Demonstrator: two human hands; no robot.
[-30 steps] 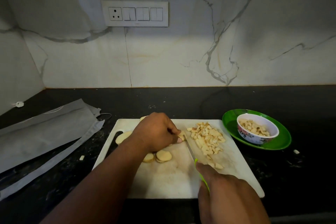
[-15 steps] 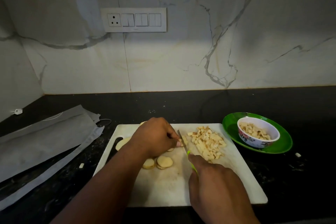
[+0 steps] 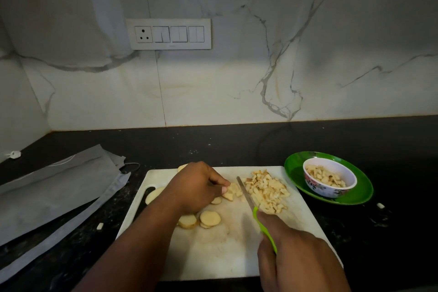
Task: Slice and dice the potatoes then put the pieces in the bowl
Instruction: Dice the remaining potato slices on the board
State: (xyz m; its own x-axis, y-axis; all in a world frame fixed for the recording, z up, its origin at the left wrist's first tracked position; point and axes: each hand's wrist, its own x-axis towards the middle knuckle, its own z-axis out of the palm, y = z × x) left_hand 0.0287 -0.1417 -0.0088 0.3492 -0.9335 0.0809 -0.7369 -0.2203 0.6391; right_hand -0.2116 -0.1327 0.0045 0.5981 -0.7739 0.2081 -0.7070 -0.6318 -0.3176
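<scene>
Dim kitchen, soft light pooling on the white veined marble wall [image 3: 237, 83] beyond the hands; corners darken, edges bow.

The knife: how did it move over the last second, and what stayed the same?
The knife, gripped by the right hand, went forward along the cutting board, then drew back a little, its blade beside the diced pile. The left hand kept pinching the potato pieces being cut. The slices, bowl and green plate did not move.

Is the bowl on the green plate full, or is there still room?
Part full. The bowl stands upright on the green plate, and its diced potato lies below the rim, with bare inner wall showing.
</scene>
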